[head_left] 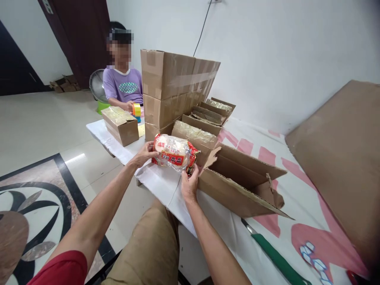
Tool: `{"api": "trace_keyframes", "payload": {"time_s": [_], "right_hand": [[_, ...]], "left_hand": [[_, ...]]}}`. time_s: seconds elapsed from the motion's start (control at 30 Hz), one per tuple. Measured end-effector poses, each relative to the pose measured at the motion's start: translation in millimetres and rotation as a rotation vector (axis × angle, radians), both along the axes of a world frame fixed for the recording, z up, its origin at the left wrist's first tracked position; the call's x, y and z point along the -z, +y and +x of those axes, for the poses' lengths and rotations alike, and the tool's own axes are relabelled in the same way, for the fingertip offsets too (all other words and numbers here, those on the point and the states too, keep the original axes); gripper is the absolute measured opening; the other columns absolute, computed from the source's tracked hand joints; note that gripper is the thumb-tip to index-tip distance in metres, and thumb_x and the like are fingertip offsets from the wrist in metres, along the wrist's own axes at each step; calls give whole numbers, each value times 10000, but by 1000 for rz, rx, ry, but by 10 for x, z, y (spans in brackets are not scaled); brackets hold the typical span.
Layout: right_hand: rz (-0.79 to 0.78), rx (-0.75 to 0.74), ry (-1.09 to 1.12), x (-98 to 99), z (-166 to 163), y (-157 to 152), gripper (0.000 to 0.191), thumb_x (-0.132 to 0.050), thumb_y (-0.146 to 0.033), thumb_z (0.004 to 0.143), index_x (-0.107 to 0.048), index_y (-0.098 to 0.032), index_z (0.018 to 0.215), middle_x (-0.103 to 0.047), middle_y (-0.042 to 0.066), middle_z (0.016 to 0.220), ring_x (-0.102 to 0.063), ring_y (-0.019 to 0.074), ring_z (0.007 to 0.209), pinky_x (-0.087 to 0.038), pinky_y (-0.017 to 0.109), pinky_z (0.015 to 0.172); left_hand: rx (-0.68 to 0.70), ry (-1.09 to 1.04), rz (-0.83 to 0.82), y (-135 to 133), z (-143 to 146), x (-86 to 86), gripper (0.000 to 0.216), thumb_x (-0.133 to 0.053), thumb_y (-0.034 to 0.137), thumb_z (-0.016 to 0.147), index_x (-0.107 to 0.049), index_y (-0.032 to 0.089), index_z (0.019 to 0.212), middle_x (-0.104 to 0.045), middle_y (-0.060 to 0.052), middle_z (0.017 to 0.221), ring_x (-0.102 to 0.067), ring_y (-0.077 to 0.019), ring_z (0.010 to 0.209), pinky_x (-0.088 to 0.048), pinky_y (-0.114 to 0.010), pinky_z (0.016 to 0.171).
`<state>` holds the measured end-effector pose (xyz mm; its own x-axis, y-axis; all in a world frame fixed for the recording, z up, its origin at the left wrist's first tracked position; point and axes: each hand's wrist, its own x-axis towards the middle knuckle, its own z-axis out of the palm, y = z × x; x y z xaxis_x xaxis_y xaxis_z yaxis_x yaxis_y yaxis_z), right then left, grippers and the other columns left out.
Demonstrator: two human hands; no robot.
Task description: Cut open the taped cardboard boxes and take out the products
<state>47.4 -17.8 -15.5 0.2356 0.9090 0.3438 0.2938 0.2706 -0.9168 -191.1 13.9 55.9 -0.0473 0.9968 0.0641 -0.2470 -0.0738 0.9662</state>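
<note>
Between my two hands is a packet of rice crackers (173, 152) in clear and red wrapping, held above the white-covered table. My left hand (145, 154) grips its left end, thumb on the front. At the lower right end my right hand (190, 181) closes on the wrapper; part of its fingers is behind the packet. Just right of my right hand stands an open cardboard box (231, 194) with its flaps up; the inside that shows is bare cardboard. A taped carton (197, 138) sits right behind the packet.
Stacked taped cartons (172, 79) rise at the table's far side, with more open boxes (208, 114) beside them. Another person (126, 85) sits across, a hand at a tape roll (136, 110) near a closed carton (120, 124). A green-handled knife (276, 253) lies at right.
</note>
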Motion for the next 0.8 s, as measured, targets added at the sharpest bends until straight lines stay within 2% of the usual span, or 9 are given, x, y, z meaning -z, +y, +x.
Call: {"api": "trace_keyframes", "payload": {"time_s": [0.2,0.33,0.47,0.57,0.67,0.73,0.8], "right_hand": [[2,147,-175,100,65,240,819,-506,-276,835,-283,-85,1600,-369,297,1647,-269,410,1585,-239,686,1256],[32,174,-282,66,70,150,853,-514,-302,853,-236,-64,1624,-286,327,1677,-208,448,1603,-276,721,1220],[68,156,-355,-5,30,-38,848,-526,-292,874,-227,-101,1644,-248,315,1702,-230,452,1599,-297,727,1206],[85,133,-376,-55,-13,-207,842,-538,-266,870,-245,-118,1645,-281,306,1697,-265,446,1592,-321,721,1199],[122,82,-389,-117,-8,-490,787,-528,-249,905,-280,-151,1645,-339,269,1692,-338,403,1579,-374,671,1204],[197,2,-419,-184,77,-750,719,-513,-223,940,-331,-197,1635,-390,218,1687,-401,360,1561,-423,619,1200],[294,-82,-465,-279,259,-1037,634,-505,-182,967,-423,-245,1593,-464,171,1656,-477,327,1519,-477,566,1169]], "left_hand": [[-53,-30,37,383,355,262,744,-936,280,525,-551,173,1153,-744,-54,1012,-708,-225,940,-557,-377,881],[-84,-11,50,437,454,373,720,-912,335,562,-542,172,1157,-740,-65,1035,-702,-220,957,-561,-371,900],[-110,47,65,405,469,403,720,-890,371,597,-561,154,1200,-735,-114,1135,-692,-259,1073,-542,-415,1002],[-154,115,68,350,455,361,755,-876,352,603,-568,147,1261,-687,-159,1266,-637,-325,1237,-488,-482,1101],[-227,201,81,182,462,275,813,-870,311,602,-561,162,1339,-590,-178,1424,-487,-397,1439,-364,-545,1225],[-296,318,159,-23,518,200,791,-846,302,642,-567,184,1372,-556,-163,1477,-440,-408,1482,-296,-556,1271],[-338,456,294,-285,627,116,730,-798,301,708,-575,202,1396,-569,-149,1477,-480,-397,1454,-313,-562,1265]]}}
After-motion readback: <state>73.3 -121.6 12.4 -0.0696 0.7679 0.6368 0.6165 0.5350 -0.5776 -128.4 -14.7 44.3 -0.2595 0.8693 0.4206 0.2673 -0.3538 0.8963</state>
